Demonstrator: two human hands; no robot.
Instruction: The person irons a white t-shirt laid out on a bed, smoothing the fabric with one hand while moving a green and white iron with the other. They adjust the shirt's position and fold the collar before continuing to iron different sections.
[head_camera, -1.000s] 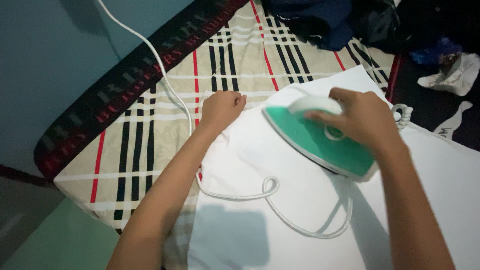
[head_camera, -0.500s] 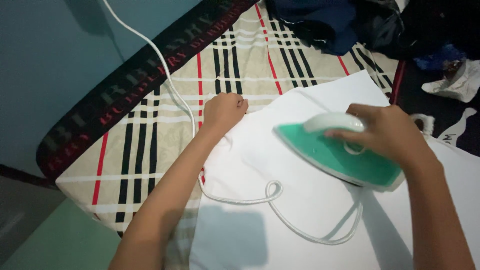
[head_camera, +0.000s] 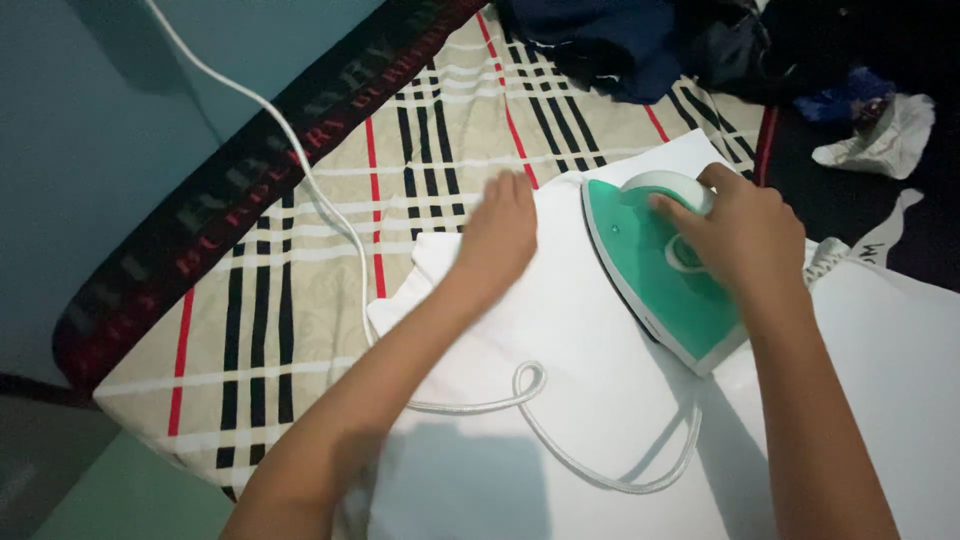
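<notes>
My right hand grips the white handle of a green and white clothes iron that rests flat on a white cloth. My left hand lies flat on the cloth's far left part, fingers stretched out, a short way left of the iron's tip. The iron's white cord loops across the cloth in front of me and runs off to the upper left.
The cloth lies on a beige checked blanket with black and red stripes and a dark patterned border. A heap of dark clothes sits at the far end. A crumpled white item lies on the dark floor at right.
The iron has slid to the right and come back to the left and away from me. My left hand has moved right, further onto the cloth.
</notes>
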